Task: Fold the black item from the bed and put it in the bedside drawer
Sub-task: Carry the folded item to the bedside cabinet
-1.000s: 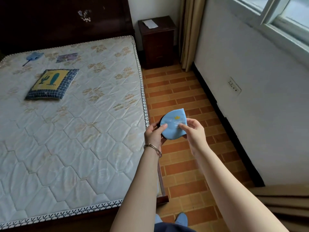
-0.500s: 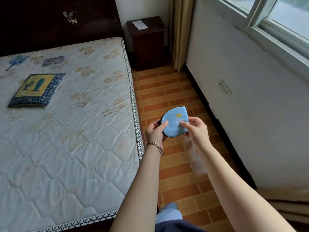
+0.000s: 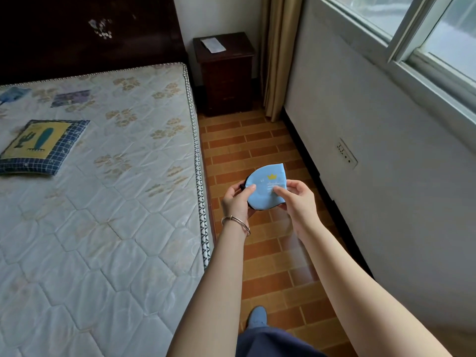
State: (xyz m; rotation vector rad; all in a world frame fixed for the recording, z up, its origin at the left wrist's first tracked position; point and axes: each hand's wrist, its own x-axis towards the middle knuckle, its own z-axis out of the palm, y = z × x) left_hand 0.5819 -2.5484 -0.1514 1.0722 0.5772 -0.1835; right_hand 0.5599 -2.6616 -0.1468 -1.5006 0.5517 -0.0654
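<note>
Holding a folded, light-blue fabric piece with black edging and a small yellow crown print (image 3: 268, 186), both hands meet above the brick-patterned floor (image 3: 257, 148), just beside the quilted white mattress (image 3: 116, 202). The left hand (image 3: 238, 202) and right hand (image 3: 298, 199) each have fingers pinched closed on it. Well apart stands the dark wooden bedside cabinet (image 3: 226, 76).

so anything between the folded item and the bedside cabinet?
Nothing visible. Both hands, left and right, hold the folded item over bare tiled floor; the aisle to the bedside cabinet looks open. Its drawers appear shut.
</note>
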